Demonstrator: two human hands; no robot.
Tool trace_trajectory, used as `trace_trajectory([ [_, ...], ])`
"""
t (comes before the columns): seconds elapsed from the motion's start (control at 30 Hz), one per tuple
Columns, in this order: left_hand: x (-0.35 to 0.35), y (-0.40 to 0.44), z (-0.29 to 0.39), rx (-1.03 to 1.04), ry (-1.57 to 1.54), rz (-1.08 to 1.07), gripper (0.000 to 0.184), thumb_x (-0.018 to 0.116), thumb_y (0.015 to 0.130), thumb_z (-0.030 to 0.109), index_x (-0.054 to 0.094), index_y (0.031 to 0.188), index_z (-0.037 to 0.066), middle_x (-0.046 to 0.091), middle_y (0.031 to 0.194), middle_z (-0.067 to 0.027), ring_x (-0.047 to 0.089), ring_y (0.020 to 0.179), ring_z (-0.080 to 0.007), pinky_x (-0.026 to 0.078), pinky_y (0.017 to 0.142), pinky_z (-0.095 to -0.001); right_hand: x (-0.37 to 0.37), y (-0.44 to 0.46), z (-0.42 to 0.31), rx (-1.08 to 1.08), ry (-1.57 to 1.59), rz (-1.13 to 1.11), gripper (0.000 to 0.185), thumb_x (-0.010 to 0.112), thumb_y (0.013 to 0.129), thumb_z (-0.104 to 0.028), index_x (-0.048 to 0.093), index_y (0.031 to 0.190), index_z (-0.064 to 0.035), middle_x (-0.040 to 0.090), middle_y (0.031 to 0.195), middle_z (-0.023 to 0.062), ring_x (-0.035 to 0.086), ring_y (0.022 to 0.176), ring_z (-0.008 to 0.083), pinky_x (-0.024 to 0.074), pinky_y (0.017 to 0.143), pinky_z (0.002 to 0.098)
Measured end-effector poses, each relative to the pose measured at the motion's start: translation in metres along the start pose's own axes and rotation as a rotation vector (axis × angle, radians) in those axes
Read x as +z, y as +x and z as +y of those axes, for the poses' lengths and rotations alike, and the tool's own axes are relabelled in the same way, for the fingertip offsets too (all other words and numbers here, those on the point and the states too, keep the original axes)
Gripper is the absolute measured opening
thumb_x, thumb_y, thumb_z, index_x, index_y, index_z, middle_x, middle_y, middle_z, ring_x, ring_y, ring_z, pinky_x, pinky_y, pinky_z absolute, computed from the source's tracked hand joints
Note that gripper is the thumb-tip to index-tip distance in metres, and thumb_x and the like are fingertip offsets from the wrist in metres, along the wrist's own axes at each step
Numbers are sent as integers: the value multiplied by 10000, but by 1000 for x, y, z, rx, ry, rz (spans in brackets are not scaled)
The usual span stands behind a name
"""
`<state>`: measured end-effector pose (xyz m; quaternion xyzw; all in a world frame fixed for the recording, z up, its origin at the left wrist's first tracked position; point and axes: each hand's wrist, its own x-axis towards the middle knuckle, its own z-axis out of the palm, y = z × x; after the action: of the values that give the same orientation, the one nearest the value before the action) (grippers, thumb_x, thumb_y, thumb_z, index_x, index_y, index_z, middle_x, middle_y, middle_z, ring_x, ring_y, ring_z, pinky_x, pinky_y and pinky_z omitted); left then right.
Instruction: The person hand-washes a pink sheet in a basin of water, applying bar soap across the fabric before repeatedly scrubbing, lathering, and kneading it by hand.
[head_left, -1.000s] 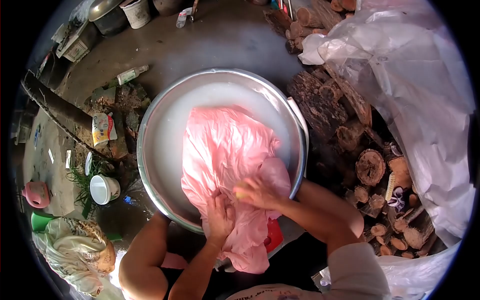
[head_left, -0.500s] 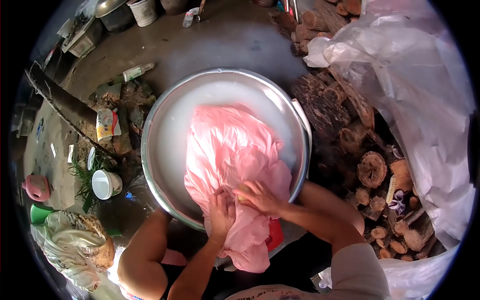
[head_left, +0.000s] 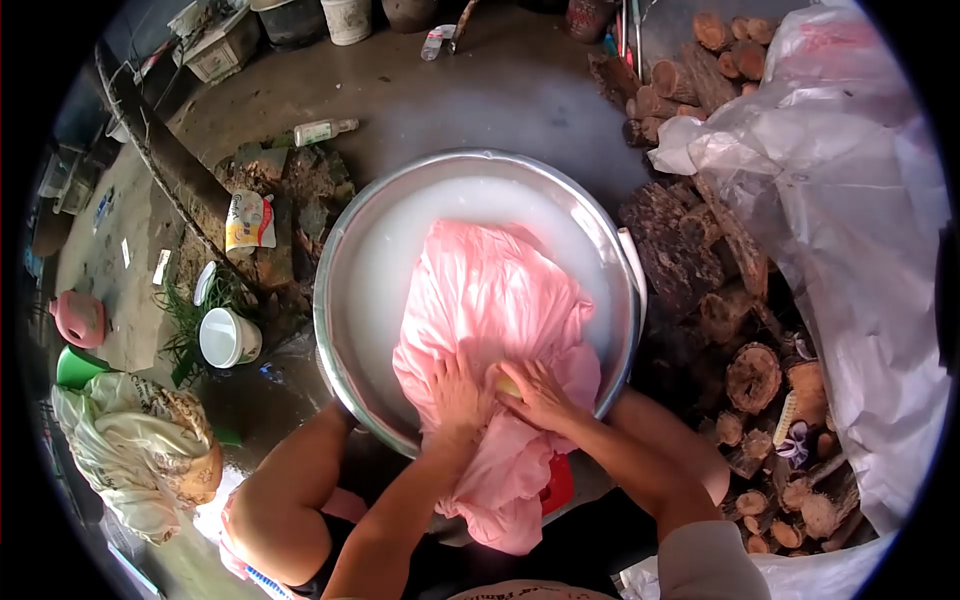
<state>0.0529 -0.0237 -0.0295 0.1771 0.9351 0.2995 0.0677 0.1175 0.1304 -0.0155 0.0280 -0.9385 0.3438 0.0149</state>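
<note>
A large metal basin (head_left: 333, 300) of cloudy whitish water stands between my knees. Bunched pink cloth (head_left: 490, 275) lies partly in the water and hangs over the near rim toward my lap. My left hand (head_left: 461, 392) rests flat on the cloth with its fingers stretched forward. Beside it, my right hand (head_left: 537, 393) presses a yellowish bar, which looks like soap (head_left: 508, 386), against the fabric. The fingers cover much of the bar. Something red (head_left: 558, 484) shows under the near end of the cloth.
Stacked logs (head_left: 753, 377) and a plastic sheet (head_left: 840, 220) lie at the right. On the left are a white tub (head_left: 229, 338), a pink jug (head_left: 77, 319), a stuffed bag (head_left: 135, 445) and a printed pouch (head_left: 250, 220). A bottle (head_left: 325, 131) lies beyond them.
The view has shifted, so the basin appears farther right. Both hands have moved slightly forward over the cloth, and the left fingers look straighter. More of the yellowish bar shows.
</note>
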Motion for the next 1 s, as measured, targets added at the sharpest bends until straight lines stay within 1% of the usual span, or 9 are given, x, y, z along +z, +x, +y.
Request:
trace_trajectory([
  [0.17, -7, 48, -17, -157, 33, -477, 429, 484, 913, 391, 580, 1120, 28, 575, 1153, -190, 537, 1092, -332, 451, 844, -438, -17, 33, -19, -29, -59, -83, 452, 696, 798, -193, 548, 1209, -76, 603, 1120, 137, 562, 1035, 315, 436, 895, 411],
  [0.2, 4, 48, -31, -82, 85, -423, 370, 505, 906, 338, 612, 1067, 22, 626, 960, -170, 601, 944, -344, 473, 804, -425, -14, 41, -19, -48, -36, -61, 432, 699, 802, -186, 559, 1191, -60, 612, 1113, 134, 579, 1013, 301, 453, 874, 400],
  [0.3, 21, 55, -64, 427, 119, -251, 285, 534, 896, 253, 623, 1031, 18, 631, 874, -164, 615, 883, -342, 475, 824, -422, -7, 26, 11, 254, 462, 10, 344, 689, 841, -188, 588, 1147, -69, 632, 1068, 79, 594, 989, 226, 471, 838, 345],
  [0.4, -37, 57, -14, 70, -740, -286, 263, 595, 844, 191, 610, 1060, 41, 618, 936, -155, 610, 902, -307, 486, 799, -405, -64, 4, 13, 824, 928, 79, 311, 651, 889, -284, 574, 1176, -193, 601, 867, 21, 600, 712, 102, 528, 546, 301],
  [0.47, -28, 38, 12, 18, -1031, -355, 270, 606, 845, 184, 602, 1079, 51, 615, 960, -153, 613, 902, -279, 485, 778, -391, -93, -12, 14, 815, 1204, 231, 436, 605, 896, -437, 494, 1258, -220, 602, 851, 55, 613, 697, 179, 527, 538, 349],
  [0.57, -44, -20, 65, 444, -430, -329, 223, 573, 845, 169, 602, 1003, 14, 649, 954, -131, 614, 842, -345, 496, 778, -382, -134, -12, -24, 596, 1199, 347, 488, 516, 912, -536, 461, 1277, -216, 575, 886, 64, 597, 726, 179, 525, 557, 338],
  [0.67, -74, -39, 70, 233, -701, -659, 211, 595, 828, 212, 607, 904, 14, 637, 945, -141, 589, 888, -351, 479, 793, -417, -97, 1, -32, 352, 671, 240, 500, 540, 913, -501, 453, 1305, -203, 569, 929, 54, 593, 813, 197, 521, 680, 316],
  [0.8, -38, -62, 38, 444, -340, 97, 171, 625, 800, 184, 610, 843, 19, 605, 894, -145, 523, 946, -327, 424, 837, -426, -34, 37, -44, -169, -122, -297, 461, 599, 894, -377, 498, 1322, -235, 560, 1050, 105, 551, 985, 286, 448, 887, 392],
  [1.0, -21, -53, 17, 195, -221, 66, 105, 567, 845, 125, 573, 829, 21, 578, 814, -157, 527, 855, -355, 408, 771, -457, 39, 115, 27, -484, -413, -189, 526, 566, 861, -483, 466, 1345, -303, 515, 1146, 106, 483, 1095, 313, 359, 976, 456],
])
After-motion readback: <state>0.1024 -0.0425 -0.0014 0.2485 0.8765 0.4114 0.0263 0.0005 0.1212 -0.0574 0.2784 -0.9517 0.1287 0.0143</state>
